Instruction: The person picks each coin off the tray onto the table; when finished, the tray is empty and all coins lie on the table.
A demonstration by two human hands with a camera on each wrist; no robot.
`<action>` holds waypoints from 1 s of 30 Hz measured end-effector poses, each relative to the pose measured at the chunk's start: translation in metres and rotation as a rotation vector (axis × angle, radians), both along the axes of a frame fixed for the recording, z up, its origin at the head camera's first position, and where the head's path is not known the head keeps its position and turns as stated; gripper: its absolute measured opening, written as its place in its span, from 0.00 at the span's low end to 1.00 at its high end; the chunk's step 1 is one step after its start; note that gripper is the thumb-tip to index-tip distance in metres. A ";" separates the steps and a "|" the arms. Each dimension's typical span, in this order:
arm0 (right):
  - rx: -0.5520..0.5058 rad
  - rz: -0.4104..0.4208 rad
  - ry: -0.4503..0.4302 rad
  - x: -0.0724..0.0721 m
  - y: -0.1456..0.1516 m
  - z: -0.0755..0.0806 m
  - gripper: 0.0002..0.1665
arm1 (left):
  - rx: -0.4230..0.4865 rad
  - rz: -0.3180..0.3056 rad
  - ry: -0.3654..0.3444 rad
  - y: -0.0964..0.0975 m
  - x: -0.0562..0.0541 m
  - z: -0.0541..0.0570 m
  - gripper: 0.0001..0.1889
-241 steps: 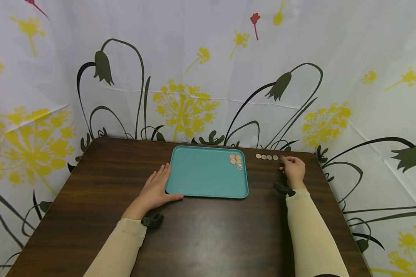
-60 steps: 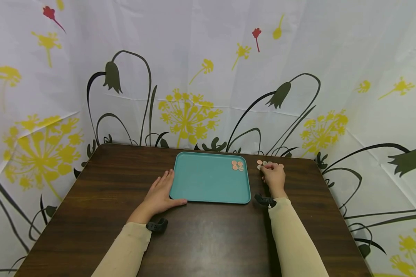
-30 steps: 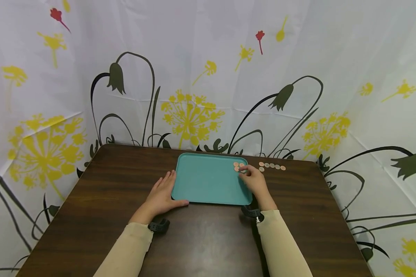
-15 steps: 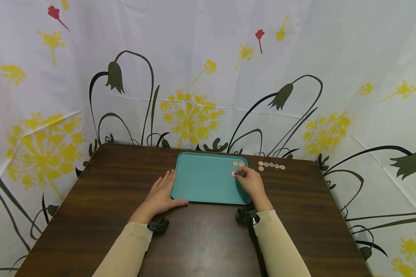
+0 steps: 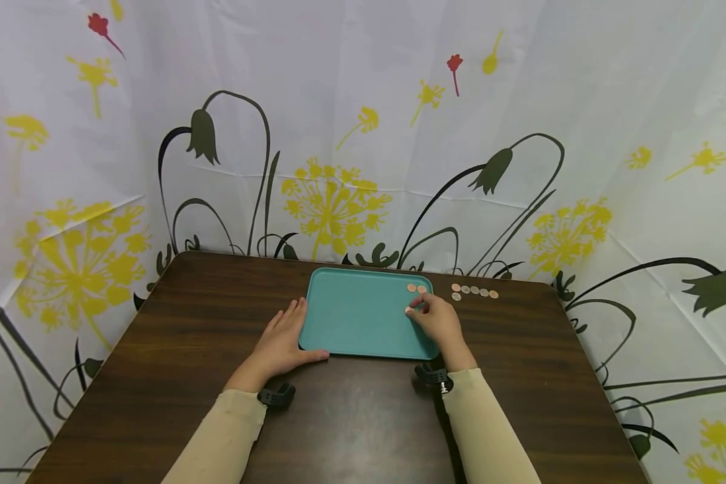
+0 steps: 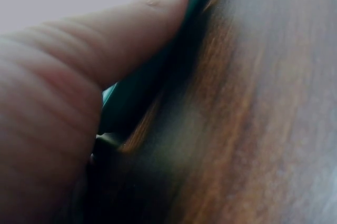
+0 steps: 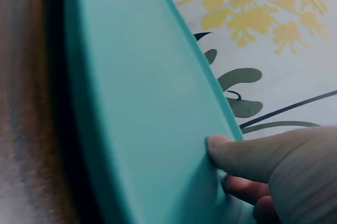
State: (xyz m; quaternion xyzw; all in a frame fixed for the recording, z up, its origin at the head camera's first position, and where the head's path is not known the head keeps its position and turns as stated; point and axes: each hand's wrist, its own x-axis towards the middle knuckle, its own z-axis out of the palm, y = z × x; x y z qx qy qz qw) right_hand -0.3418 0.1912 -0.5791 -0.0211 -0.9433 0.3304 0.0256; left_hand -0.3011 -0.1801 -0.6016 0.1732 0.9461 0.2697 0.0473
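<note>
The right hand [image 5: 440, 321] has its fingers bent in towards the thumb and seems to pinch 1 coin [image 5: 409, 310], visible at the tips, low over the right part of the tray [image 5: 357, 316]. The step in hand looks like placing or shifting that coin; the next move calls for setting it flat without nudging the 2 coins [image 5: 411, 288] in the tray's far right corner. The left hand [image 5: 276, 344] lies extended, fingers along the tray's left edge, thumb at its near edge, apparently steadying it. Just right of the tray, 6 coins [image 5: 474, 290] lie on the worktop [image 5: 357, 403]: 5 in a row, 1 nearer at its left end. The right hand may hide others. A flowered curtain [image 5: 363, 67] stands beyond.
</note>
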 end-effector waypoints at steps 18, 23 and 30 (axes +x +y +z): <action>-0.286 -0.075 0.103 0.010 0.012 -0.005 0.08 | 0.000 -0.001 -0.021 0.000 0.000 -0.001 0.72; -0.454 -0.184 0.113 0.012 0.037 -0.007 0.10 | 0.009 0.003 -0.025 0.000 0.000 -0.001 0.72; -0.563 -0.362 0.171 -0.001 0.089 -0.007 0.13 | -0.008 -0.001 -0.011 -0.001 -0.001 -0.002 0.71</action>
